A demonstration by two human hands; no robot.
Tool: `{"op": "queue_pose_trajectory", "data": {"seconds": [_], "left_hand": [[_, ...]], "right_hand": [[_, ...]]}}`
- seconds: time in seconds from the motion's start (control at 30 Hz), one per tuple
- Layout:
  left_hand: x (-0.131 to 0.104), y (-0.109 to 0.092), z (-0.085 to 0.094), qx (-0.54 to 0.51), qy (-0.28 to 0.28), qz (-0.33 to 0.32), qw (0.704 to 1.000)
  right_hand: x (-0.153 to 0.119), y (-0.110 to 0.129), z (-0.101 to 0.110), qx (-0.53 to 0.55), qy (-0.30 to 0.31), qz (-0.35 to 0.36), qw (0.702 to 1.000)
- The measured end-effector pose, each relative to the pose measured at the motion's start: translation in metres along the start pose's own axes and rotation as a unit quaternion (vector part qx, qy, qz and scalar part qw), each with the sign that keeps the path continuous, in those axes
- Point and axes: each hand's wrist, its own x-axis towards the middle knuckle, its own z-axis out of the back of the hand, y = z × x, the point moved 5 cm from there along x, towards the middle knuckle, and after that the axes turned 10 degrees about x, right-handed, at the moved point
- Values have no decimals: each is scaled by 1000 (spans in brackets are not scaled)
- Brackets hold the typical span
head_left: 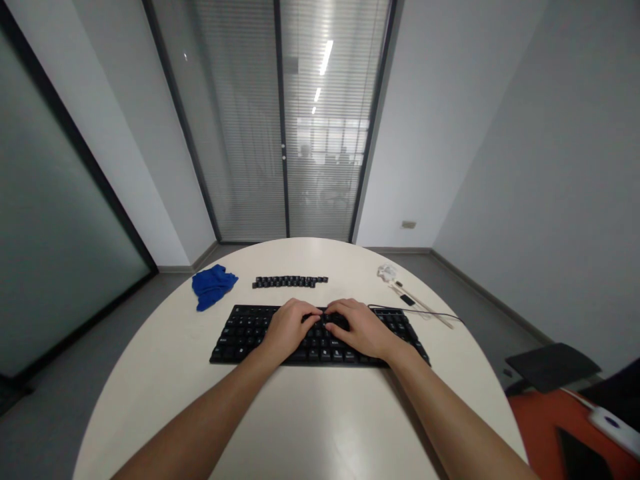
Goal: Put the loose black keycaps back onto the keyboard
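A black keyboard (320, 355) lies across the white round table, and both hands are over its middle. My left hand (291, 327) has thumb and forefinger brought close together above the upper keys; whatever may be between them is too small to make out. My right hand (361, 327) faces it, with the thumb apart from the curved forefinger, whose tip is near the upper keys. Beyond the keyboard, loose black keycaps (285, 281) lie in two rows. The keys under the hands are hidden.
A crumpled blue cloth (213, 285) lies at the table's left. At the right are a clear plastic wrapper (387, 272), a small black object (407, 300), thin sticks (425, 307) and the keyboard's cable (440, 313). An orange chair (545, 427) stands beside the table (320, 413).
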Motion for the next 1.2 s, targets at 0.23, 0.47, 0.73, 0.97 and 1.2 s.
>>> {"op": "queue_pose_trajectory", "data": {"seconds": [0.23, 0.47, 0.73, 0.97, 1.2], "left_hand": [[-2, -12, 2, 62, 11, -57, 996], [-5, -22, 7, 92, 2, -72, 993], [-9, -31, 12, 129, 2, -110, 986], [-9, -29, 17, 86, 18, -123, 988], [-10, -25, 14, 88, 33, -127, 987]], "right_hand": [[0, 0, 0, 6, 0, 7, 1000], [0, -1, -1, 11, -2, 11, 1000], [2, 5, -1, -8, 2, 19, 1000], [3, 11, -2, -15, -3, 21, 1000], [3, 13, -4, -36, -1, 12, 999]]}}
